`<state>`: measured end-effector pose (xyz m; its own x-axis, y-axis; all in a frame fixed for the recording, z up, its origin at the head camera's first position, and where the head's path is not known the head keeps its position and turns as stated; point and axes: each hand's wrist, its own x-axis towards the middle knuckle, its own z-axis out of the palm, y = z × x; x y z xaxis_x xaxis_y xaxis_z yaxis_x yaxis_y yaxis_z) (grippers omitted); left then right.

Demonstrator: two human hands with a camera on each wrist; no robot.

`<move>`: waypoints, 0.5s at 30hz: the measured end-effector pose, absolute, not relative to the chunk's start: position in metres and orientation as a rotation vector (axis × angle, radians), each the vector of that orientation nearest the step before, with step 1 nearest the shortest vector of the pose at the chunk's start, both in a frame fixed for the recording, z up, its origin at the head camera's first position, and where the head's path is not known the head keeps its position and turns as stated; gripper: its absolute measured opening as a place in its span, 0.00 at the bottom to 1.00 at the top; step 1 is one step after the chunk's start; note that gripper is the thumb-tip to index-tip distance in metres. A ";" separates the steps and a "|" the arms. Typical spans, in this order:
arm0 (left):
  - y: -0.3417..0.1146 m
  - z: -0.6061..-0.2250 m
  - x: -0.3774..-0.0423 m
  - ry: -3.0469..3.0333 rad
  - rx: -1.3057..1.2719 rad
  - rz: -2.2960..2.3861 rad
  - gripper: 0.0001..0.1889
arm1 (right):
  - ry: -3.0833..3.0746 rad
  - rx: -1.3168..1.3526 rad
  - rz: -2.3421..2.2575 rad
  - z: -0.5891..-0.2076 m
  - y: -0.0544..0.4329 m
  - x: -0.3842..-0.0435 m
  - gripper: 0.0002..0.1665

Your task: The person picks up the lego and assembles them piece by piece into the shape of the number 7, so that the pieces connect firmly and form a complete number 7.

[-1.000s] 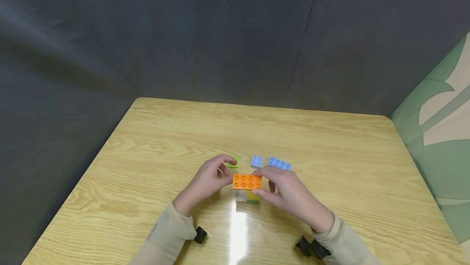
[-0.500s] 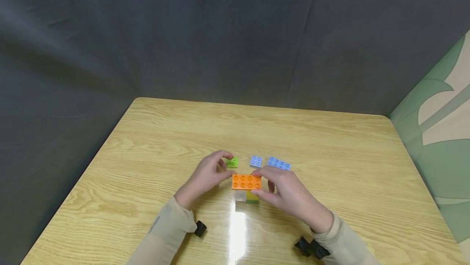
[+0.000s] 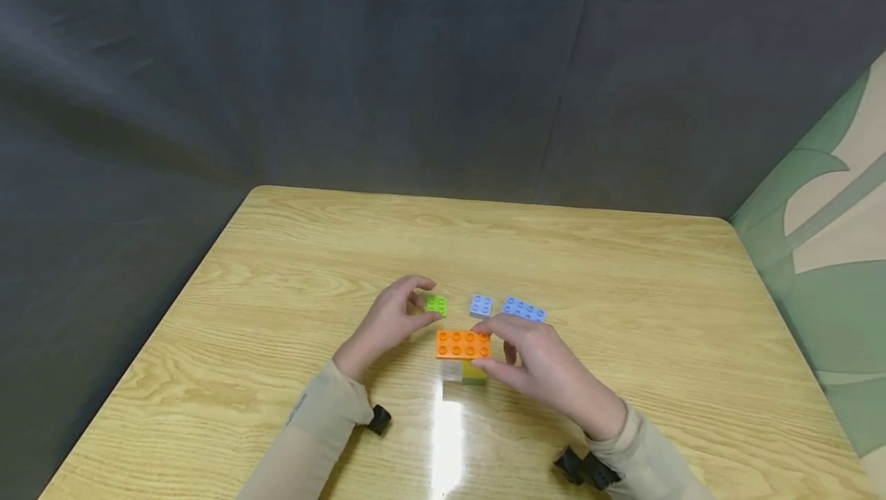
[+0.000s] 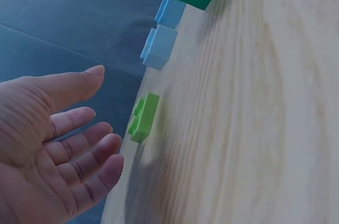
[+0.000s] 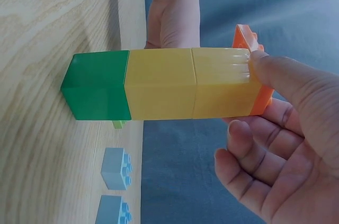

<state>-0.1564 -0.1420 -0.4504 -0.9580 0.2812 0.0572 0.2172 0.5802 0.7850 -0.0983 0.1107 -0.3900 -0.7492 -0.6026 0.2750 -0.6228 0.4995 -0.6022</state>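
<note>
My right hand (image 3: 543, 358) pinches the orange brick (image 3: 462, 345) at its right end, thumb and fingers on opposite sides. The orange brick tops a stack and juts out past it to the left. Below it in the right wrist view are two yellow bricks (image 5: 161, 83) and a dark green brick (image 5: 100, 87), the green one lowest, at the tabletop. My left hand (image 3: 391, 319) hovers with fingers and thumb spread around a small light green brick (image 3: 438, 305). The left wrist view shows a gap between those fingers (image 4: 108, 171) and the light green brick.
Behind the stack, a small blue brick (image 3: 481, 305) and a longer blue brick (image 3: 524, 308) lie on the wooden table (image 3: 291, 254). A dark cloth (image 3: 429, 77) hangs beyond the far edge. Black camera mounts sit at both wrists.
My left hand has moved from beside the orange brick up and away to the light green brick, uncovering it. My right hand keeps its grip on the orange brick almost unmoved.
</note>
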 end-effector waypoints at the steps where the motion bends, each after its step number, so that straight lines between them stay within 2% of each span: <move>1: -0.142 -0.451 -0.157 2.732 0.427 1.330 0.27 | -2.695 1.102 1.101 -0.390 0.111 -0.098 0.18; 15: -0.136 -0.462 -0.164 2.884 0.437 0.943 0.31 | -2.701 1.102 1.100 -0.391 0.112 -0.099 0.19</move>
<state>-0.1642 -0.1363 -0.4616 -0.9565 0.2913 0.0162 0.2445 0.7703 0.5889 -0.0990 0.1117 -0.3909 -0.7499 -0.6040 0.2698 -0.6206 0.5012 -0.6030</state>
